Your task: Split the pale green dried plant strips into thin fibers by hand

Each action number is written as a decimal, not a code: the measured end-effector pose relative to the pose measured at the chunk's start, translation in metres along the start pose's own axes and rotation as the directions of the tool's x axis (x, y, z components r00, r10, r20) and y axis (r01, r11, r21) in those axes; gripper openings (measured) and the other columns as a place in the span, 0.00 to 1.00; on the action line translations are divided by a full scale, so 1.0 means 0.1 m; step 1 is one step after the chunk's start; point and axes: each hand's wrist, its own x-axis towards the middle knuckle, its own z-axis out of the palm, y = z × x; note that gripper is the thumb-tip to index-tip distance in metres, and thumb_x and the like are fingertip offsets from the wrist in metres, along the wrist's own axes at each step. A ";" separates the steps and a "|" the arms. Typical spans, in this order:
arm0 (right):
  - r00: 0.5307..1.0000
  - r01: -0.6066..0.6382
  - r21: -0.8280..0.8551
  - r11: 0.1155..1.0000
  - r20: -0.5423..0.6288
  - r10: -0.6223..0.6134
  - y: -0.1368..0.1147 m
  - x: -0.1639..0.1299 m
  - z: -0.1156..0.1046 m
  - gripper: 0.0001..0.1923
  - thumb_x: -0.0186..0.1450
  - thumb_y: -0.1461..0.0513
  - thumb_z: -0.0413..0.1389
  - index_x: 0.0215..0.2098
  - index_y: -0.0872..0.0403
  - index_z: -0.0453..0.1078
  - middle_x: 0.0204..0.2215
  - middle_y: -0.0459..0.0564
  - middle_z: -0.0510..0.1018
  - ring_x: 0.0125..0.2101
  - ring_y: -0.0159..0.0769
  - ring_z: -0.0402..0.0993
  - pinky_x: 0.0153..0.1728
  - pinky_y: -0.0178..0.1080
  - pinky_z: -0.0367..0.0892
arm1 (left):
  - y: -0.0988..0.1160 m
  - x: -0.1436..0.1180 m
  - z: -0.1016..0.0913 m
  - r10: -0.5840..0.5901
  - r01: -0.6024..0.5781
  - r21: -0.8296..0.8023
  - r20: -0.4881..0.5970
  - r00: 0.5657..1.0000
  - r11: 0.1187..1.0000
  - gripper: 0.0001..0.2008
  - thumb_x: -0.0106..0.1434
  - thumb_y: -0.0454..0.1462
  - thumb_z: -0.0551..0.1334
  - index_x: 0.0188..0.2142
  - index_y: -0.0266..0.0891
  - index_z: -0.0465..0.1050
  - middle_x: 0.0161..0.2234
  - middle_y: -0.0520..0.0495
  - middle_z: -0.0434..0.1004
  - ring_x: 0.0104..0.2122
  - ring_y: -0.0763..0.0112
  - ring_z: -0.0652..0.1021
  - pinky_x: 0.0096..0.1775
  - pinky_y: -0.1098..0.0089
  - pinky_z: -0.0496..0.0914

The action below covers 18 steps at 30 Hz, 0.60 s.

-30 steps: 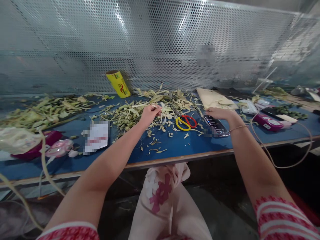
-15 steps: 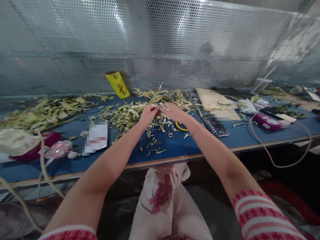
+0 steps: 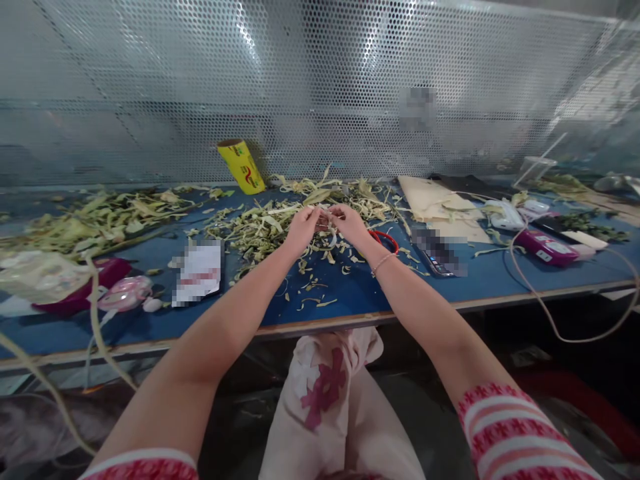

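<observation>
Both hands meet over a heap of pale green strips on the blue counter.

The left hand (image 3: 301, 230) and right hand (image 3: 350, 225) come together fingertip to fingertip, each with a narrow pinching grip on a small piece of strip (image 3: 323, 217), held just above the pile of strips (image 3: 260, 230) at the middle of the counter (image 3: 350, 293). Red-handled scissors (image 3: 384, 240) lie just beside the right wrist, partly hidden by it. A phone (image 3: 437, 250) rests further right, a yellow roll (image 3: 241, 167) leans near the perforated metal screen (image 3: 320, 87) behind.
</observation>
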 end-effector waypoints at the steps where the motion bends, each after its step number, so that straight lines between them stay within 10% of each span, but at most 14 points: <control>1: 1.000 0.004 0.017 1.000 -0.001 -0.004 0.03 0.01 0.00 0.07 0.63 0.63 0.54 0.39 0.56 0.68 0.34 0.47 0.75 0.30 0.29 0.71 0.35 0.34 0.69 | 0.00 0.00 0.00 0.001 -0.001 -0.006 0.001 1.000 1.000 0.15 0.62 0.47 0.60 0.29 0.38 0.72 0.26 0.47 0.75 0.28 0.70 0.76 0.36 0.64 0.75; 18: 0.995 0.042 0.339 0.940 -0.102 -0.008 0.12 0.06 0.00 0.13 0.54 0.54 0.63 0.26 0.54 0.68 0.21 0.42 0.70 0.22 0.28 0.67 0.28 0.35 0.68 | 0.05 -0.04 0.01 -0.006 0.008 -0.170 0.013 1.000 0.985 0.15 0.48 0.43 0.72 0.30 0.37 0.72 0.25 0.49 0.76 0.29 0.71 0.77 0.43 0.61 0.74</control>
